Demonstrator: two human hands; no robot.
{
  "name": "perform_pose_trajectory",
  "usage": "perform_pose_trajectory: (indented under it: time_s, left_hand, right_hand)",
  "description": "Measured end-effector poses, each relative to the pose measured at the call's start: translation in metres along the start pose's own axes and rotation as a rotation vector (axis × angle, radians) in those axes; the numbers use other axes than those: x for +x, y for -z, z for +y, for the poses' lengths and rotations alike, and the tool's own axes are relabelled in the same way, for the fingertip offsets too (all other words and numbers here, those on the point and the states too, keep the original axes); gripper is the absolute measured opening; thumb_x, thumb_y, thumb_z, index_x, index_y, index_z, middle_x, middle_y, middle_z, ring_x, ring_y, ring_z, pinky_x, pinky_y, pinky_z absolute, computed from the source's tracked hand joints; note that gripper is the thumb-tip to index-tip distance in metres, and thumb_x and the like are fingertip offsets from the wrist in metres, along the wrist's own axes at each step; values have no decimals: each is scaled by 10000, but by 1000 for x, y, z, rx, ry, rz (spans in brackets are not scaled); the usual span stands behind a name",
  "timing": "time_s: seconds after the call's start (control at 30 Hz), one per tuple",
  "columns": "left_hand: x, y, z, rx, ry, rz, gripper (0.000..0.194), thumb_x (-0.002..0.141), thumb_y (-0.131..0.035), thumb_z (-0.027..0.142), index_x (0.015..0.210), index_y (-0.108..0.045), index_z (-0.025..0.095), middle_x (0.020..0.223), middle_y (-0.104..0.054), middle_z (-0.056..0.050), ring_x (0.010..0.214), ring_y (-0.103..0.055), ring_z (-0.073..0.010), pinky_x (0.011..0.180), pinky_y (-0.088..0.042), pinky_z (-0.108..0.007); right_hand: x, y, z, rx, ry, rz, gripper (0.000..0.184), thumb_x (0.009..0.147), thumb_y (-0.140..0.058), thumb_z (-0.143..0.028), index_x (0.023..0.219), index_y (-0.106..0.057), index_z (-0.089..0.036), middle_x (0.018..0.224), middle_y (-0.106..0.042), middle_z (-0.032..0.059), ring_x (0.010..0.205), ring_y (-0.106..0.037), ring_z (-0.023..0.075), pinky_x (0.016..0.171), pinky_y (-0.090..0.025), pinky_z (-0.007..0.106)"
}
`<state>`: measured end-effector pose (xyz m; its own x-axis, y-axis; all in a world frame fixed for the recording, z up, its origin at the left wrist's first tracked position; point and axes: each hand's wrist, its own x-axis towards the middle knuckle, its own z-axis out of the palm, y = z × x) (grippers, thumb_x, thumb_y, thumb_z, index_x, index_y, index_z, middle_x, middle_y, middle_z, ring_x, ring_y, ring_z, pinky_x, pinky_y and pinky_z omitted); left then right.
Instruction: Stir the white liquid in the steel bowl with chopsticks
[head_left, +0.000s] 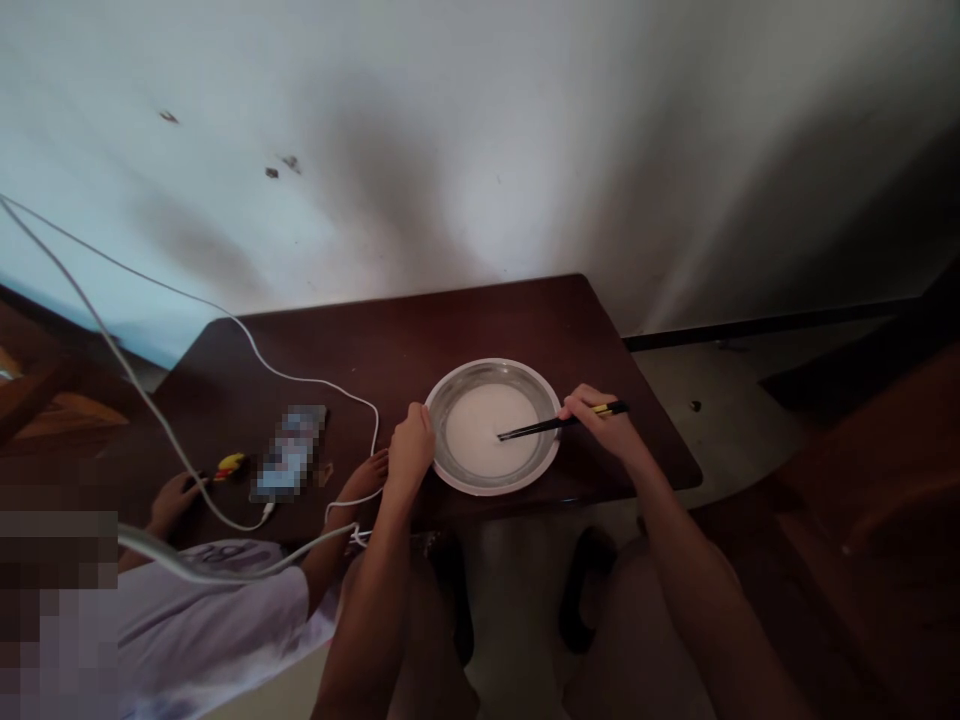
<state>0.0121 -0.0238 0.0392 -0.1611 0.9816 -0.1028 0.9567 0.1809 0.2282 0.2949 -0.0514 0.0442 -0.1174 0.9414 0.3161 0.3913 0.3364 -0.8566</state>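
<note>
A round metal basin (pixel 493 483) stands near the front edge of the dark table, with a whitish liquid or batter (pixel 480 425) in it. My left hand (pixel 412 440) is closed on the basin's left rim. In my right hand (pixel 596 415) is a pair of black chopsticks (pixel 544 425) with gold bands near the upper end. They slant down to the left over the basin's right rim, and their tips meet the white surface near its middle.
Left of the basin lie a phone (pixel 291 450), a white cable (pixel 322 381) and a small yellow-red toy (pixel 230 465). Another person's hands (pixel 367 475) rest on the table (pixel 495 315) there. Behind it rises a wall (pixel 480 150); wooden furniture (pixel 862 500) stands at right.
</note>
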Motion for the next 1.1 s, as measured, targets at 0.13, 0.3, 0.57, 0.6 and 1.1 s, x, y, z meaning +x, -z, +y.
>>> perform_pose_trajectory:
  time_s: [0.13,0.3,0.57,0.6,1.1]
  left_hand:
    - [0,1,1,4,-2,1,334,933,-188,314,1005,-482,172,865,-654,-150,828,-637,-275,662,-406,-310]
    - [-1,1,2,3,-8,-5,334,933,-185,314,1003,-482,177,863,-654,-146,829,-638,-280,660,-407,-314]
    - [0,0,1,-7,3,0,336,932,-195,314,1005,-490,171,868,-657,-166,823,-638,-285,658,-406,-318]
    - [-1,0,1,-4,2,-1,334,932,-196,315,1004,-490,173,869,-658,-164,825,-638,-286,657,-406,-318]
    - [-1,1,1,-12,3,-6,341,929,-184,322,992,-485,175,870,-657,-162,830,-636,-299,643,-401,-323]
  right_hand:
    - [0,-2,-2,-42,41,-58,192,839,-510,-276,728,-661,-240,772,-669,16,811,-577,180,738,-441,321]
    - [1,3,1,-28,0,63,292,869,-459,-281,636,-625,-221,674,-630,20,715,-566,170,707,-433,323]
    - [1,3,3,-71,25,52,231,852,-488,-290,694,-648,-238,723,-651,19,765,-570,183,729,-432,333]
    - [1,5,3,-61,4,87,260,860,-475,-295,670,-642,-234,700,-639,20,738,-569,178,721,-431,331]
    - [0,0,2,16,-9,-26,259,855,-482,-286,660,-639,-223,697,-644,12,723,-590,166,704,-441,306]
